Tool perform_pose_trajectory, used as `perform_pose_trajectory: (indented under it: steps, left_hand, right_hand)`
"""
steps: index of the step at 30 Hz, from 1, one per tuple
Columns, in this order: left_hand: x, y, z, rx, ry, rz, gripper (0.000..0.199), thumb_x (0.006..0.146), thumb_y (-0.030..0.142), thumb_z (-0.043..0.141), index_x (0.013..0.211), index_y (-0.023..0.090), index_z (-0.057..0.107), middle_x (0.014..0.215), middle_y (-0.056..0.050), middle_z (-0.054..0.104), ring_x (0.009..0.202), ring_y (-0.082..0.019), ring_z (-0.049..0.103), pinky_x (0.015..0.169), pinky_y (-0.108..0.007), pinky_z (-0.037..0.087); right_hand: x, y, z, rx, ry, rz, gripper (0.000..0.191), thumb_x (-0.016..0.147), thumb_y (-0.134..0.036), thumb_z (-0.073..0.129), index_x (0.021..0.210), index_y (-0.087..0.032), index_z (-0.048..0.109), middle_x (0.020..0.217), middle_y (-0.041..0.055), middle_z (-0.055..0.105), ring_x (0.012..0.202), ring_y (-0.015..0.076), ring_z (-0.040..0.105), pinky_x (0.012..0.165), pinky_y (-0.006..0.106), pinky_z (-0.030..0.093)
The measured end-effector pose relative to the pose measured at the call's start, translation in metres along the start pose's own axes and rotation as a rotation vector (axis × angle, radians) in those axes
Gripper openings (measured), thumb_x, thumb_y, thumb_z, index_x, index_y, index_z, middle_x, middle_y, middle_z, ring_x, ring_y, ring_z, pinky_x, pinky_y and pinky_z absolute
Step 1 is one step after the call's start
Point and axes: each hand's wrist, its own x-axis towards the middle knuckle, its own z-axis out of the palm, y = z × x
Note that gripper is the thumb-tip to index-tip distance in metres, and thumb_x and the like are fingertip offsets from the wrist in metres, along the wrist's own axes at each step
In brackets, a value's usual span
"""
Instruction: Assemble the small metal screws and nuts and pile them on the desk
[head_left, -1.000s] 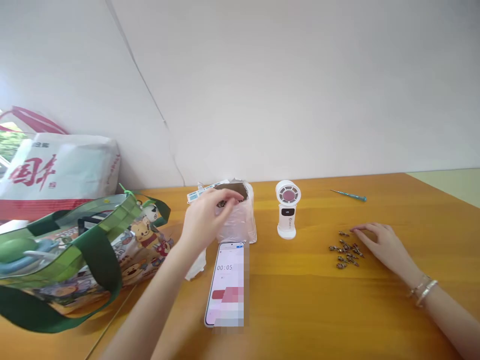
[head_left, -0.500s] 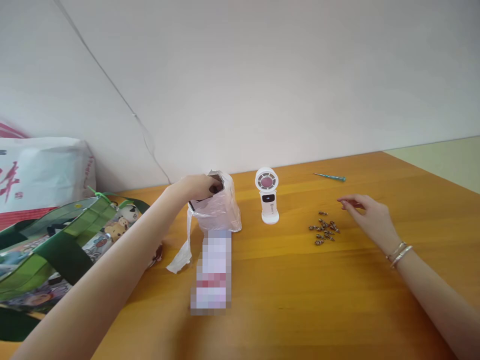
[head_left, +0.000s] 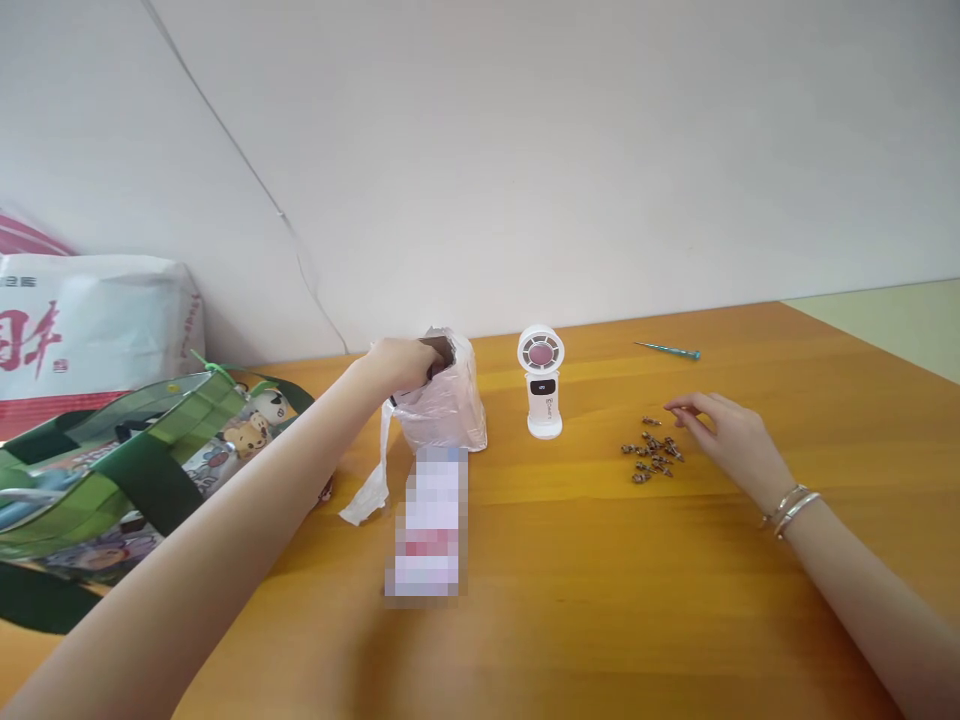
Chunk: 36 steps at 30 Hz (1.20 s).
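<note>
My left hand (head_left: 409, 365) reaches into the open top of a white plastic bag (head_left: 450, 405). Its fingers are hidden inside, beside something dark with a straight edge, so their grip does not show. On the right, my right hand (head_left: 724, 435) hovers beside a small heap of metal screws (head_left: 652, 452). Thumb and forefinger meet in a pinch, close to one screw (head_left: 651, 421) at the heap's far edge; whether anything sits between the fingertips is too small to make out. Two bracelets (head_left: 795, 510) circle that wrist.
Between the hands stands a white handheld fan (head_left: 541, 390). A teal screwdriver (head_left: 670, 350) lies behind the screws. A blurred-out pale strip (head_left: 431, 520) is in front of the bag. Leftward are a green tote (head_left: 150, 480) and a white-and-red bag (head_left: 112, 320) by the wall.
My right hand has shifted slightly, its fingertips closer to the screws. The left hand stays in the bag, its fingers a little less visible. The whole view has moved slightly.
</note>
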Motion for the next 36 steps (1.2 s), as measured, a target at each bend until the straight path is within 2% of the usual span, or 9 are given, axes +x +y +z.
perform_pose_trajectory:
  steps: [7,15,18,20,23,26,29,32,36]
  left_hand:
    - [-0.002,-0.006,0.002,-0.005,0.048,0.074,0.026,0.070,0.015,0.048,0.090,0.027,0.061,0.100,-0.003,0.066,0.078,-0.022,0.061,0.060,-0.027,0.041]
    - [-0.001,-0.008,0.005,-0.034,0.082,0.109,0.016,0.070,0.015,0.049,0.077,0.023,0.060,0.093,-0.003,0.067,0.073,-0.019,0.060,0.056,-0.024,0.037]
    - [-0.011,-0.009,-0.003,-0.055,0.124,0.078,0.016,0.076,0.025,0.047,0.086,0.025,0.059,0.089,-0.003,0.068,0.071,-0.020,0.060,0.054,-0.025,0.037]
    - [-0.026,-0.007,-0.009,-0.096,0.201,0.042,0.022,0.081,0.036,0.044,0.095,0.027,0.058,0.092,-0.002,0.067,0.074,-0.020,0.060,0.056,-0.025,0.038]
    - [-0.054,0.008,-0.010,-0.339,0.494,-0.072,0.021,0.081,0.043,0.048,0.091,0.027,0.058,0.089,0.000,0.067,0.074,-0.020,0.060,0.060,-0.027,0.041]
    - [-0.081,0.045,0.008,-0.773,0.679,0.056,0.016,0.083,0.034,0.050,0.093,0.023,0.054,0.094,-0.001,0.065,0.083,-0.017,0.061,0.068,-0.027,0.046]
    - [-0.094,0.094,0.041,-1.138,0.498,0.266,0.012,0.086,0.028,0.046,0.094,0.022,0.054,0.094,-0.002,0.063,0.084,-0.015,0.060,0.071,-0.026,0.048]
    - [-0.092,0.135,0.072,-1.352,0.260,0.344,0.012,0.087,0.025,0.045,0.095,0.020,0.054,0.096,-0.003,0.062,0.084,-0.015,0.060,0.072,-0.027,0.048]
    - [-0.084,0.157,0.095,-1.470,0.149,0.325,0.010,0.085,0.023,0.049,0.094,0.019,0.051,0.095,-0.004,0.061,0.086,-0.015,0.059,0.071,-0.027,0.047]
  right_hand:
    - [-0.001,-0.008,-0.001,0.008,-0.014,-0.002,0.022,0.088,-0.033,0.039,0.089,-0.022,0.058,0.070,0.0018,0.066,0.066,0.0187,0.063,0.063,0.031,0.047]
    - [0.001,-0.010,-0.001,0.003,-0.061,-0.035,0.021,0.087,-0.031,0.040,0.087,-0.022,0.059,0.076,0.0039,0.067,0.070,0.0197,0.064,0.064,0.031,0.047]
    - [0.001,-0.014,-0.003,0.007,-0.067,-0.038,0.020,0.086,-0.031,0.042,0.088,-0.022,0.059,0.076,0.0028,0.067,0.067,0.0188,0.064,0.062,0.030,0.047]
    - [0.001,-0.018,-0.005,0.013,-0.068,-0.042,0.018,0.086,-0.031,0.044,0.089,-0.022,0.059,0.077,0.0026,0.067,0.069,0.0189,0.064,0.063,0.030,0.048]
    - [0.001,-0.028,-0.006,0.034,-0.069,-0.051,0.016,0.085,-0.028,0.045,0.089,-0.023,0.059,0.082,0.0030,0.067,0.075,0.0191,0.064,0.067,0.031,0.049]
    - [-0.002,-0.048,-0.006,0.163,-0.074,-0.035,0.015,0.086,-0.026,0.044,0.092,-0.023,0.058,0.086,0.0034,0.066,0.077,0.0188,0.064,0.068,0.031,0.050]
    - [-0.010,-0.075,-0.004,0.382,-0.124,0.008,0.015,0.086,-0.023,0.043,0.095,-0.023,0.056,0.080,0.0026,0.065,0.074,0.0175,0.064,0.065,0.029,0.052]
    - [-0.021,-0.101,-0.001,0.539,-0.230,-0.012,0.017,0.086,-0.021,0.044,0.100,-0.022,0.054,0.079,0.0020,0.065,0.076,0.0164,0.065,0.068,0.029,0.052]
    - [-0.032,-0.123,0.006,0.603,-0.372,-0.099,0.019,0.083,-0.021,0.053,0.102,-0.022,0.052,0.086,0.0015,0.066,0.082,0.0155,0.063,0.077,0.030,0.050]
